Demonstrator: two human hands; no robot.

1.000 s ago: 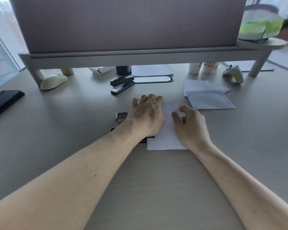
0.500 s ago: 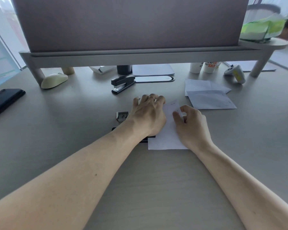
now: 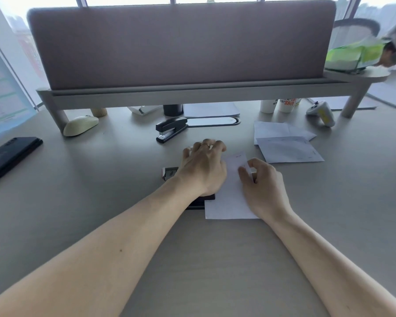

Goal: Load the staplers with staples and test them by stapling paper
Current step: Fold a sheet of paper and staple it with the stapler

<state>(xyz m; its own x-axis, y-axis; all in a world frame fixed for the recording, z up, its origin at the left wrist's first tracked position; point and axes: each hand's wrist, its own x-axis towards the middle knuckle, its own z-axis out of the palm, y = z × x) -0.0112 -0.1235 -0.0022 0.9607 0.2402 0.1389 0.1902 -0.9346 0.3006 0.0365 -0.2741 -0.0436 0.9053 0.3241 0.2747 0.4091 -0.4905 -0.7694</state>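
Staple box (image 3: 169,173): open, just left of the left wrist.
Left hand (image 3: 202,168): palm still pressing down, fingers curled over the stapler's front, unmoved for 1 second.
Stapler (image 3: 200,201): mid-desk, mostly hidden; only its black rear shows.
Paper (image 3: 229,202): left edge tucked under that hand.
Right hand (image 3: 265,186): still pinching the paper, steadying it.
Meaning: 1 test press probably under way; whether a staple went in is hidden.
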